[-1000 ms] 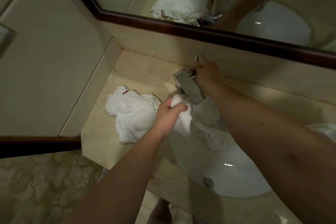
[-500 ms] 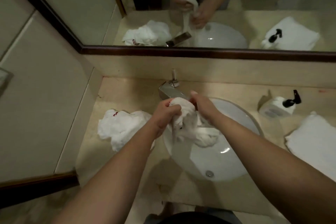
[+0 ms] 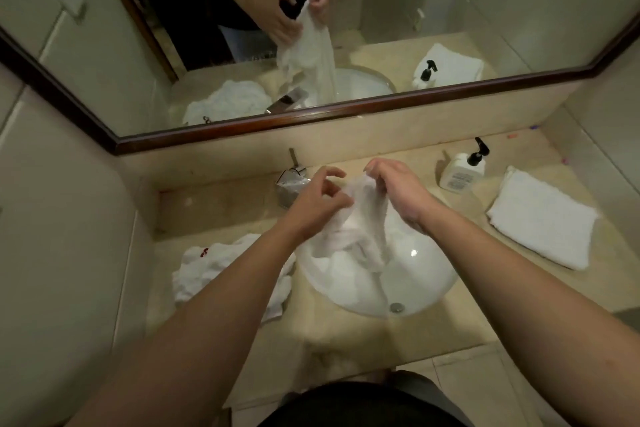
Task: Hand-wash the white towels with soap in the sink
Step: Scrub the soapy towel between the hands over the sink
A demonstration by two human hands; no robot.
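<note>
A wet white towel [image 3: 356, 236] hangs from my hands over the white sink [image 3: 426, 284], its lower end lying in the basin. My right hand [image 3: 394, 191] pinches the towel's top edge from the right. My left hand [image 3: 320, 199] is at the towel's left side with fingers curled; its lower fingers grip the cloth while the thumb and forefinger are lifted off it. The chrome tap [image 3: 291, 185] stands just left of my left hand. A white soap pump bottle [image 3: 462, 172] with a black head stands on the counter behind the sink to the right.
A crumpled white towel [image 3: 211, 270] with a red mark lies on the beige counter left of the sink. A folded white towel [image 3: 540, 215] lies at the right. A wood-framed mirror [image 3: 311, 118] runs along the back wall.
My right hand left the tap and took hold of the towel. Both hands have lifted the bunched towel higher over the basin and let it hang open. The camera view swung right.
</note>
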